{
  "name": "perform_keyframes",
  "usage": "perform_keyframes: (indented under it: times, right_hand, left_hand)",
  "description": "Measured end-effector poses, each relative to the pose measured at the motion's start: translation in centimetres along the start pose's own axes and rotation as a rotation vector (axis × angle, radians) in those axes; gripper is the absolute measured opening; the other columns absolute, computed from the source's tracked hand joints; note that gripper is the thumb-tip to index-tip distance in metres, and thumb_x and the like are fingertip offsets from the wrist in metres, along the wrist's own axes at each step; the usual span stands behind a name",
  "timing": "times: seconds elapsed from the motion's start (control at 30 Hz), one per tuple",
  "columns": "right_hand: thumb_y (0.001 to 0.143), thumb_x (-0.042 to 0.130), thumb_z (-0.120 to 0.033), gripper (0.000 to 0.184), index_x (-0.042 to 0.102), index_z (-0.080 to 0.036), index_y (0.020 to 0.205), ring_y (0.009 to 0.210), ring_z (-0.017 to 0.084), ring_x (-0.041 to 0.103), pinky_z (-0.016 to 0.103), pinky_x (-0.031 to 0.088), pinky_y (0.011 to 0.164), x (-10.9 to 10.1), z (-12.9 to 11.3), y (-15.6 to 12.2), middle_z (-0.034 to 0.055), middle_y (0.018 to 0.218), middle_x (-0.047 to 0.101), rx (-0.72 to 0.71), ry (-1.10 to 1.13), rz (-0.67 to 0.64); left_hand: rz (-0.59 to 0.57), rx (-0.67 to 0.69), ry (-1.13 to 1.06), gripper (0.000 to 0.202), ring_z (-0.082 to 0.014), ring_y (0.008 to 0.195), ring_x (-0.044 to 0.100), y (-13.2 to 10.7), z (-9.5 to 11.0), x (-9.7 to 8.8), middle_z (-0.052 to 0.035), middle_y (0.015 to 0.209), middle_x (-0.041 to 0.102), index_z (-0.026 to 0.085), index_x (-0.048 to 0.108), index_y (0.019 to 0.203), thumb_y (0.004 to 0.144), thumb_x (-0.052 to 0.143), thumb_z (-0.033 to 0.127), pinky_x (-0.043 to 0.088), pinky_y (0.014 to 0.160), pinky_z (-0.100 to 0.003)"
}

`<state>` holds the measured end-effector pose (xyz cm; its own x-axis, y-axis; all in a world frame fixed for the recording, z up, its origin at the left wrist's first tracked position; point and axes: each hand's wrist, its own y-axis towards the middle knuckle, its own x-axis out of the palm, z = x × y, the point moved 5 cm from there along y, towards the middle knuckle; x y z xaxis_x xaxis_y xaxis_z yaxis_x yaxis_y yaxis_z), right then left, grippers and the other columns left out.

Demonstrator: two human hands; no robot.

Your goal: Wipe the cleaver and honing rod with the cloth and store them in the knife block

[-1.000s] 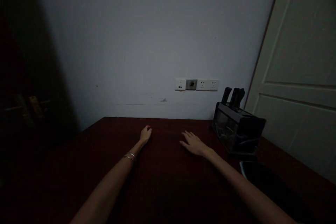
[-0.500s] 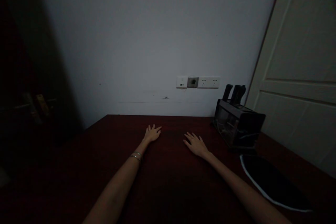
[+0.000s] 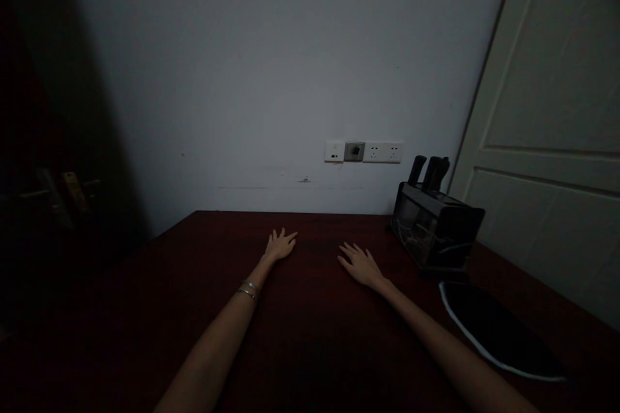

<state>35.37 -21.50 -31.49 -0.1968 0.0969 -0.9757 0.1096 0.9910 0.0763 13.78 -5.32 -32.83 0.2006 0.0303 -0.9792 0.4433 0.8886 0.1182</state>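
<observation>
My left hand (image 3: pixel 280 246) lies palm down on the dark red table (image 3: pixel 310 310), its fingers spread and nothing in them. A bangle (image 3: pixel 248 290) circles that wrist. To the right, my right hand (image 3: pixel 361 266) also rests flat on the tabletop, open and holding nothing. A gap of bare wood lies between the two hands. Nearest to my right hand is a knife block (image 3: pixel 436 226) with dark sides, a see-through front panel and several black handles (image 3: pixel 431 173) sticking up from its top.
A black mat or pouch with a pale curved edge (image 3: pixel 498 329) lies at the right, in front of the block. Behind the table, a white wall (image 3: pixel 271 90) carries wall sockets (image 3: pixel 382 152). A pale panelled door (image 3: pixel 547 161) stands right; a door handle (image 3: pixel 72 190) shows in the dark at left.
Both hands stay flat in the same places on the table. The view has shifted very slightly, so the knife block and mat appear a little further left.
</observation>
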Motion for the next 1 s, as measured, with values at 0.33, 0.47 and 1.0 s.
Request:
perform_keyframes:
  times: [0.33, 0.47, 1.0]
  right_hand:
    - [0.087, 0.021, -0.053, 0.06, 0.031, -0.023, 0.138, 0.134, 0.026, 0.016, 0.048, 0.011, 0.105, 0.08, -0.03, 0.1, 0.0028, 0.147, 0.025, -0.002, -0.006, 0.005]
    - [0.087, 0.02, -0.053, 0.06, 0.03, -0.023, 0.138, 0.135, 0.025, 0.016, 0.048, 0.011, 0.106, 0.1, -0.05, 0.11, 0.0029, 0.147, 0.025, -0.002, -0.007, 0.007]
    - [0.087, 0.02, -0.054, 0.06, 0.03, -0.023, 0.138, 0.134, 0.026, 0.016, 0.047, 0.01, 0.106, 0.22, 0.15, 0.23, 0.0026, 0.147, 0.024, -0.013, -0.003, 0.006]
  left_hand:
    - [-0.001, -0.003, -0.006, 0.05, -0.0368, 0.132, 0.018, -0.01, 0.0, -0.05, -0.0022, 0.146, 0.025, 0.04, 0.032, 0.134, 0.086, 0.022, 0.052, 0.019, 0.102, -0.051]
    - [-0.003, -0.008, -0.007, 0.051, -0.0359, 0.132, 0.019, -0.03, -0.01, -0.09, -0.0014, 0.146, 0.025, 0.04, 0.032, 0.134, 0.086, 0.022, 0.053, 0.02, 0.102, -0.051]
    - [0.0, 0.001, 0.002, 0.05, -0.0357, 0.131, 0.019, -0.3, 0.17, -0.41, -0.0023, 0.146, 0.024, 0.04, 0.032, 0.134, 0.086, 0.023, 0.052, 0.02, 0.102, -0.05]
